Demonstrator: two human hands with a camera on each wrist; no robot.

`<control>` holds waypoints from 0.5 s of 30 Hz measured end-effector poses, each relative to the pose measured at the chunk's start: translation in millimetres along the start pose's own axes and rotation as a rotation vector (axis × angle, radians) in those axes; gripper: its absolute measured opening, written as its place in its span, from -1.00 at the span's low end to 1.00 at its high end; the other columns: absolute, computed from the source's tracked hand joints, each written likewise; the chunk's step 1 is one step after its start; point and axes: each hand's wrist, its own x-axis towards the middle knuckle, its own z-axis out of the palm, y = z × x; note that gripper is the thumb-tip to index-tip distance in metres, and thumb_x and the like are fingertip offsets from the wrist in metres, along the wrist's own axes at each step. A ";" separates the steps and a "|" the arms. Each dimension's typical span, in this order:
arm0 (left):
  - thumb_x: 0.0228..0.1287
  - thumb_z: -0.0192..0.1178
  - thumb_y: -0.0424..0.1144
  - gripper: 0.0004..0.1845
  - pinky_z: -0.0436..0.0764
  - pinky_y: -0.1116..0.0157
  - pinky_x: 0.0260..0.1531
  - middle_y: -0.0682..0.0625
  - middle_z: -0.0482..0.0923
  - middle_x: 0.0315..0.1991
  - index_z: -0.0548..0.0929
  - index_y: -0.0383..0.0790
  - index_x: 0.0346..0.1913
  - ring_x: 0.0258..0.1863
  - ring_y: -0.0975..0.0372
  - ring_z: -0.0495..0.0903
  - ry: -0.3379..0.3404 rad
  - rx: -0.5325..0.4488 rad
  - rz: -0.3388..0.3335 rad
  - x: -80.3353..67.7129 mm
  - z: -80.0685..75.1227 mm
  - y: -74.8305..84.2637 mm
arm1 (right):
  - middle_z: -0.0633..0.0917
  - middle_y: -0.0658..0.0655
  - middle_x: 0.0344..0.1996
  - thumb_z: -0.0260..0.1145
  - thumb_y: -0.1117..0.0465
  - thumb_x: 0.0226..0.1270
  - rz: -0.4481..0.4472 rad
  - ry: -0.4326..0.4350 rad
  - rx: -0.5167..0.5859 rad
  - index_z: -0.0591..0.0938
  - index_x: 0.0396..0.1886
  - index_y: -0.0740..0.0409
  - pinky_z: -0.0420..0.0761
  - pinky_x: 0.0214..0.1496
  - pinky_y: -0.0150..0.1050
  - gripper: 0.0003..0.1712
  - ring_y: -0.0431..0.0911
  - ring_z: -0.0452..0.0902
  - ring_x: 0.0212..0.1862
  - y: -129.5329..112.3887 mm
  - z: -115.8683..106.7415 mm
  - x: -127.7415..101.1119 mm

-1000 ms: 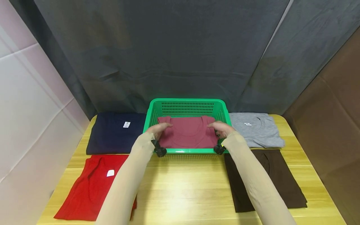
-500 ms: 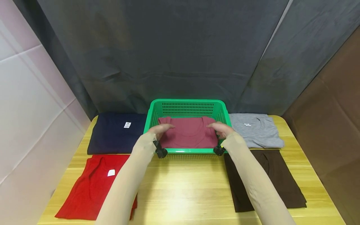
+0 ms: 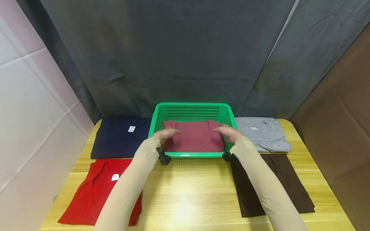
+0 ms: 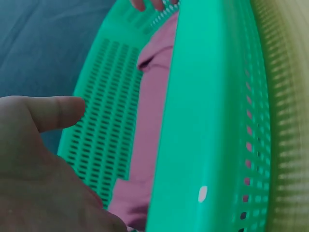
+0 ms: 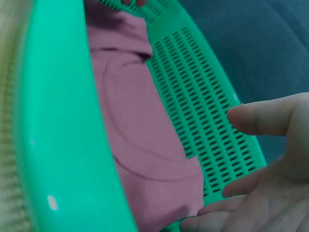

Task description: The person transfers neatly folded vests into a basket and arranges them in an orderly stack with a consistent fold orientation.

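Note:
A folded dusty-pink T-shirt [image 3: 195,136] lies flat inside a green plastic basket [image 3: 193,104], its neckline facing up. My left hand [image 3: 165,134] is over the basket's left end, beside the shirt; in the left wrist view its thumb [image 4: 58,112] is straight and the other fingers are mostly hidden. Over the right end my right hand [image 3: 229,132] hovers at the shirt's other side. The right wrist view shows that hand's fingers [image 5: 210,220] extended and relaxed, with nothing between them and the thumb, near the shirt's edge.
Left of the basket lies a folded navy shirt [image 3: 115,141], with a red shirt [image 3: 92,189] nearer me. On the right are a grey shirt [image 3: 261,136] and a dark brown one [image 3: 289,186]. A dark grey curtain [image 3: 185,51] rises directly behind the wooden table [image 3: 182,192].
My wrists have shifted slightly apart and the right hand has eased a little away from the shirt. The pink T-shirt stays in place in the basket. The head view has tilted slightly.

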 end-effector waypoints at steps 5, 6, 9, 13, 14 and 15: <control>0.30 -0.10 0.06 -0.08 -0.34 0.01 0.33 -0.04 -0.68 0.39 -0.52 -0.17 0.37 0.35 0.10 -0.63 0.004 0.064 0.069 -9.8 4.5 4.0 | -0.19 0.25 0.41 0.00 0.07 0.35 -0.070 -0.020 0.024 -0.30 0.42 0.16 -0.13 0.34 0.19 -0.13 0.16 -0.31 0.41 4.7 -1.5 -10.0; 0.30 -0.12 0.07 -0.08 -0.35 0.01 0.32 -0.07 -0.70 0.38 -0.54 -0.17 0.36 0.34 0.09 -0.64 0.007 0.081 0.083 -12.5 5.9 4.8 | -0.19 0.25 0.41 0.00 0.08 0.36 -0.085 -0.023 0.032 -0.29 0.42 0.16 -0.13 0.34 0.19 -0.14 0.16 -0.31 0.41 6.3 -2.2 -12.5; 0.31 -0.13 0.08 -0.07 -0.34 0.00 0.32 -0.11 -0.68 0.38 -0.56 -0.20 0.35 0.34 0.07 -0.62 0.020 0.098 0.126 -21.8 10.0 6.4 | -0.20 0.25 0.41 0.00 0.10 0.35 -0.132 -0.029 0.045 -0.27 0.42 0.16 -0.13 0.34 0.19 -0.15 0.17 -0.30 0.40 11.4 -4.5 -20.9; 0.32 -0.10 0.06 -0.08 -0.26 0.00 0.33 -0.09 -0.64 0.40 -0.54 -0.16 0.36 0.36 0.07 -0.58 0.025 0.047 0.169 -35.8 16.0 7.9 | -0.24 0.26 0.41 0.01 0.12 0.36 -0.203 -0.054 0.028 -0.27 0.42 0.15 -0.15 0.35 0.19 -0.16 0.17 -0.34 0.40 18.8 -8.5 -35.7; 0.32 -0.09 0.04 -0.08 -0.25 -0.01 0.33 -0.10 -0.64 0.39 -0.53 -0.15 0.37 0.36 0.07 -0.59 0.021 0.030 0.185 -39.2 17.8 8.5 | -0.24 0.27 0.40 0.00 0.13 0.36 -0.221 -0.065 0.021 -0.27 0.42 0.14 -0.16 0.35 0.19 -0.16 0.18 -0.35 0.40 20.5 -9.5 -40.2; 0.32 -0.09 0.03 -0.09 -0.24 -0.01 0.33 -0.10 -0.64 0.39 -0.54 -0.14 0.36 0.36 0.07 -0.58 0.014 0.020 0.194 -42.8 19.9 9.2 | -0.25 0.28 0.40 0.00 0.13 0.37 -0.239 -0.076 0.018 -0.28 0.43 0.14 -0.18 0.35 0.19 -0.16 0.18 -0.37 0.40 22.3 -10.6 -44.3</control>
